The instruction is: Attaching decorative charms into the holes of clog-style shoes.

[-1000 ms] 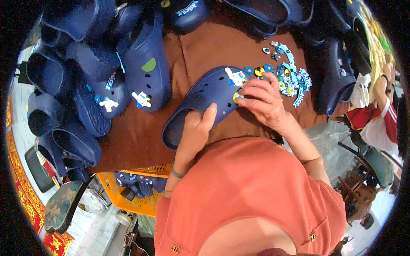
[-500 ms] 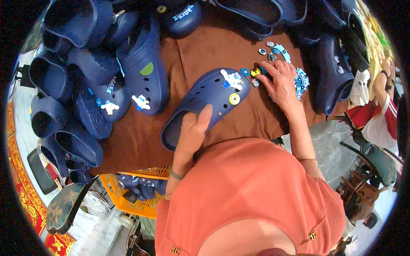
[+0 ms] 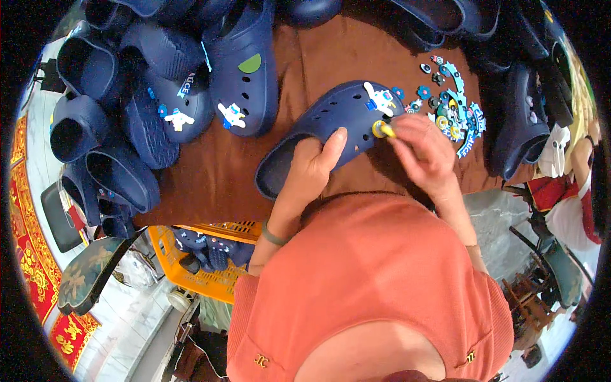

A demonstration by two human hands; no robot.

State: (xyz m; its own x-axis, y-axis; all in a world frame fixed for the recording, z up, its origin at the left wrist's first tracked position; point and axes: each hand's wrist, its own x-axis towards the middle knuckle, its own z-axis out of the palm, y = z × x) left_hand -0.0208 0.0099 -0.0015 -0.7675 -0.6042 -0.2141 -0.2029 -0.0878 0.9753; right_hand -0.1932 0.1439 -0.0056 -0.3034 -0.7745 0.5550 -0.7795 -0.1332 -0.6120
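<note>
While the left hand [image 3: 312,162] grips the clog [image 3: 331,130] at its middle above the bench [image 3: 216,172], the right hand [image 3: 423,153] pinches a yellow charm [image 3: 380,129] against the clog's toe. Loose charms [image 3: 455,108] lie just beyond that toe.

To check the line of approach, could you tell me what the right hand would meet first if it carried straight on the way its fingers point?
Probably the navy clog: the right hand presses a yellow charm at its top.

Navy blue clog [image 3: 331,130] is showing a white figure charm [image 3: 380,99] and yellow round charm [image 3: 380,129]; brown cloth [image 3: 216,172] is lying beneath; orange basket [image 3: 210,280], lower left.
</note>
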